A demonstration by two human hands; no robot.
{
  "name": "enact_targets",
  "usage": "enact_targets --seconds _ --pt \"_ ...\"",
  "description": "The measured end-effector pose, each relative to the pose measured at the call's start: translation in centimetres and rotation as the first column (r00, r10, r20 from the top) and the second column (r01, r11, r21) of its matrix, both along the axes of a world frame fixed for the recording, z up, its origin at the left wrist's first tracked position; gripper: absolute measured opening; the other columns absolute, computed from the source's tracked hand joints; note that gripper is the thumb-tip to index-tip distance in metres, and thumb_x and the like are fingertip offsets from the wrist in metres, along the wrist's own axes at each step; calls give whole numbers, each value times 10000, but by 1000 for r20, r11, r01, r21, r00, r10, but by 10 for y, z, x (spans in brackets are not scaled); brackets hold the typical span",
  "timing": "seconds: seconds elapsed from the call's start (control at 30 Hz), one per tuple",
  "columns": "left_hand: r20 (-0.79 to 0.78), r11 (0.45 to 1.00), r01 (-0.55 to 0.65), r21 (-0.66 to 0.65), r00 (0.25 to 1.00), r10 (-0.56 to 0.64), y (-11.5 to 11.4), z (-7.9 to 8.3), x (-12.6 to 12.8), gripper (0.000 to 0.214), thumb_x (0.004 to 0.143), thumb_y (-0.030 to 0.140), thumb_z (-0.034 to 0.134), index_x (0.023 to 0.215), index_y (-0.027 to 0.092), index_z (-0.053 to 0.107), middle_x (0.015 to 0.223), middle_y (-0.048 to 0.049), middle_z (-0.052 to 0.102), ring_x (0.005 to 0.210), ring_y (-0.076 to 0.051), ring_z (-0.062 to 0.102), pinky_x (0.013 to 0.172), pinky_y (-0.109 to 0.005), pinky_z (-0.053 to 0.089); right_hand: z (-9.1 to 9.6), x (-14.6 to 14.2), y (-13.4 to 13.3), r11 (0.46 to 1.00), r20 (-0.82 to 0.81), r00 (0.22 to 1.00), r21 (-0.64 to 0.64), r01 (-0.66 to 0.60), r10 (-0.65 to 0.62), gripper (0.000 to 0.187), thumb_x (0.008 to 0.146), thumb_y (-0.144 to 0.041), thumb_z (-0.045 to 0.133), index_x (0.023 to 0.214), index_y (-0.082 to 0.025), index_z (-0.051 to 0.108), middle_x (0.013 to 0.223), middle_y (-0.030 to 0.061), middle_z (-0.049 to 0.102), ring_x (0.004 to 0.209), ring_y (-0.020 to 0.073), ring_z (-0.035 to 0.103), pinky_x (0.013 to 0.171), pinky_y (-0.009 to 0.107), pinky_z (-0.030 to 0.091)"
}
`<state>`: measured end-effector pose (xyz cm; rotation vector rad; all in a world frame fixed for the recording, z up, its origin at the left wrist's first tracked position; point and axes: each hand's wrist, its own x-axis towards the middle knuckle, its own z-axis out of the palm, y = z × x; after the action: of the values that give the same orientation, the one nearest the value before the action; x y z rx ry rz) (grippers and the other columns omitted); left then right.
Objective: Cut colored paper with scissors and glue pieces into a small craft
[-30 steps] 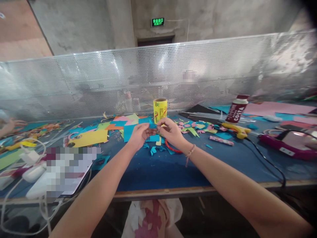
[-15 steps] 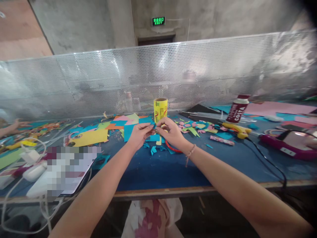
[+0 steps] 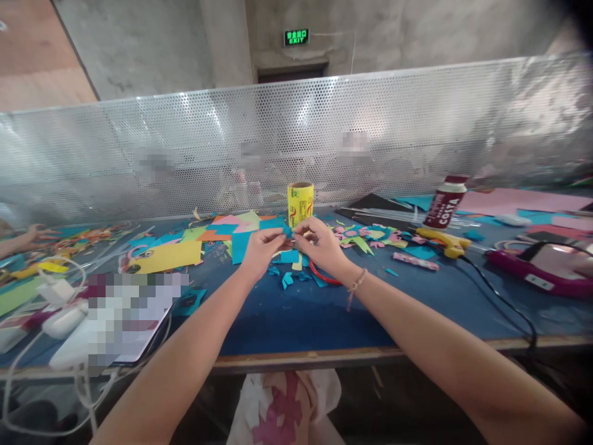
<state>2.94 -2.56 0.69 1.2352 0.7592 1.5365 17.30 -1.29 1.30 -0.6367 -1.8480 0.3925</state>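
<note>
A small piece of blue paper [image 3: 288,232] is pinched between the fingertips of my left hand [image 3: 262,250] and my right hand [image 3: 320,245], just above the table; its shape is mostly hidden by the fingers. Behind my hands a yellow tape roll [image 3: 301,204] stands upright. Blue paper scraps [image 3: 288,281] lie below my fingers. Part of a red ring-shaped item [image 3: 324,276] shows beside my right hand. To the left of my left hand is a flat blue paper sheet [image 3: 239,247].
A yellow glue gun [image 3: 445,243] with a black cord lies right, near a COSTA bottle [image 3: 445,203] and a purple bag-like item [image 3: 537,278]. Left are a phone or tablet [image 3: 152,327], white cables and a yellow paper sheet [image 3: 169,257]. Another person's hand [image 3: 25,238] is at far left.
My fingertips have shifted very slightly around the blue paper, more of which now shows. The other person's hand at far left has moved a little. Everything else stays put.
</note>
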Motion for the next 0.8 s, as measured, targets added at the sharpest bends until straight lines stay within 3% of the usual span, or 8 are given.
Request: enact_targets --seconds 0.3,0.53,0.8 --pt "-25 999 9 49 1000 -8 1 -2 1 210 571 272 700 737 149 664 640 -6 657 593 -118 610 693 -305 494 2 0 -1 999 -61 998 -38 -27 25 40 728 -151 494 732 -189 485 768 11 487 712 115 491 569 227 408" --pt "-64 998 6 64 998 -2 0 -1 1 194 584 279 692 721 143 668 641 -15 659 607 -127 613 701 -314 496 2 1 1 980 -163 982 -157 -119 93 38 694 -174 527 707 -182 492 742 -1 493 693 109 488 591 238 402" --pt "-101 994 -22 105 994 32 1 -1 0 212 591 292 686 741 145 653 652 -18 660 628 -142 631 679 -305 509 0 -2 5 867 -304 942 -419 -268 144 93 641 -210 558 704 -182 496 632 -36 485 556 86 467 558 243 409"
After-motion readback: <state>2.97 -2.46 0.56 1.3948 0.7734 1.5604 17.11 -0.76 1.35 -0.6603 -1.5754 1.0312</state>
